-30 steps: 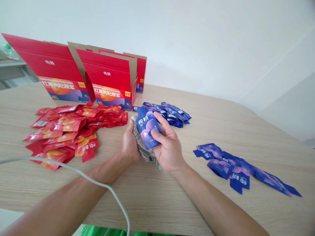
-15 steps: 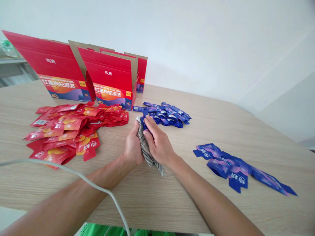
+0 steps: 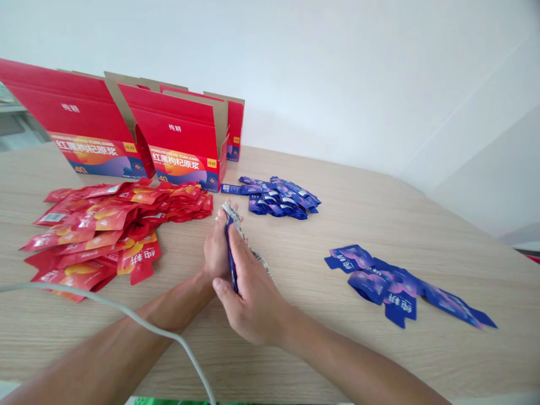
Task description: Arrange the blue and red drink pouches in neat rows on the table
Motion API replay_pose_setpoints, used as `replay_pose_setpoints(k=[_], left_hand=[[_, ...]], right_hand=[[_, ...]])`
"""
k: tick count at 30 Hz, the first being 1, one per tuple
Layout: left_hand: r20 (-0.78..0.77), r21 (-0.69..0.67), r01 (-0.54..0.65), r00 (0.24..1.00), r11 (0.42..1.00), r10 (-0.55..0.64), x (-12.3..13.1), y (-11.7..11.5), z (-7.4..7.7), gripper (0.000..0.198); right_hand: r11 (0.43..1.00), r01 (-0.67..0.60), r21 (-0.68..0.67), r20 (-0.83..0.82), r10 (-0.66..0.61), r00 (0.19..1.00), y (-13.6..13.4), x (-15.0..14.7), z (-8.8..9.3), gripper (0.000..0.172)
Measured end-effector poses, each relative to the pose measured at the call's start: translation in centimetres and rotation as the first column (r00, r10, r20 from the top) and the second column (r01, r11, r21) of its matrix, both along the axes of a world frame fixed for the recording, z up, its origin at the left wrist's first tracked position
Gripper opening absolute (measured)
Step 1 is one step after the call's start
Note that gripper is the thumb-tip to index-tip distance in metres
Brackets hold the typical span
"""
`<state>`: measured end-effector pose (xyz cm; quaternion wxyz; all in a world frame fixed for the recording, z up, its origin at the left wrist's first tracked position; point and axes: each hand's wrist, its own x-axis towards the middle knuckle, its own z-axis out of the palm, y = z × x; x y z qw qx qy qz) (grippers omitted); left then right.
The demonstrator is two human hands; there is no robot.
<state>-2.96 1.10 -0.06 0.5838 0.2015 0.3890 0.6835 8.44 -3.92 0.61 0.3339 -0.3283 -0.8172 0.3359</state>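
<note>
My left hand point(image 3: 216, 247) is closed round a striped grey cloth point(image 3: 236, 222), over the middle of the wooden table point(image 3: 295, 349). My right hand point(image 3: 248, 292) grips a blue pouch point(image 3: 230, 253) edge-on, pressed against the cloth between both hands. A heap of red pouches point(image 3: 105, 225) lies to the left of my hands. Behind them is a pile of blue pouches point(image 3: 278, 197). A row of blue pouches point(image 3: 400, 287) lies flat to the right.
Open red cartons point(image 3: 177, 140) stand at the back left, against the white wall. A grey cable point(image 3: 126, 320) crosses over my left forearm. The table's far edge curves away on the right.
One second ago the blue pouch faced me in my right hand. It then went against the cloth, and my right hand has drawn back toward me with the pouch turned edge-on.
</note>
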Motion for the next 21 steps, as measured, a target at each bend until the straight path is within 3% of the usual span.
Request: replay_pose_setpoints(k=[3,5,7,10,13,15,16,18,21], left_hand=[[0.001,-0.038,-0.083,0.997,0.996,0.083,0.2,0.5,0.9,0.048],[0.081,-0.036,-0.123,0.989,0.992,0.126,0.5,1.0,1.0,0.045],[0.145,-0.044,-0.113,0.982,0.993,0.118,0.9,1.4,0.8,0.045],[0.13,-0.034,-0.012,0.991,0.999,0.016,1.6,1.3,0.1,0.048],[0.084,0.005,0.079,0.993,0.997,-0.079,2.2,1.0,-0.5,0.048],[0.078,0.023,0.127,0.989,0.992,-0.128,2.4,0.9,-0.7,0.047],[0.078,0.027,0.146,0.986,0.989,-0.147,2.5,0.9,-0.7,0.047],[0.084,0.027,0.167,0.982,0.986,-0.168,2.4,0.9,-0.7,0.049],[0.108,0.013,0.187,0.976,0.982,-0.187,2.3,1.0,-0.5,0.052]], right_hand=[[0.991,-0.068,-0.113,-0.064,0.061,0.996,0.4,1.4,2.0,0.083],[0.971,-0.096,-0.22,-0.139,0.066,0.988,1.7,3.0,3.5,0.069],[0.954,-0.065,-0.292,-0.218,0.0,0.976,3.9,5.0,4.5,0.056],[0.947,0.066,-0.316,-0.29,-0.162,0.943,8.9,8.0,4.7,0.044],[0.92,0.31,-0.241,-0.26,-0.369,0.892,15.0,9.9,4.2,0.051],[0.847,0.528,-0.053,-0.084,-0.531,0.843,18.7,10.4,4.1,0.052],[0.82,0.573,0.018,-0.04,-0.572,0.82,20.2,10.5,4.2,0.052],[0.793,0.594,0.138,0.028,-0.602,0.798,22.5,10.4,4.2,0.05],[0.825,0.516,0.229,0.143,-0.553,0.821,24.0,10.2,4.0,0.043]])
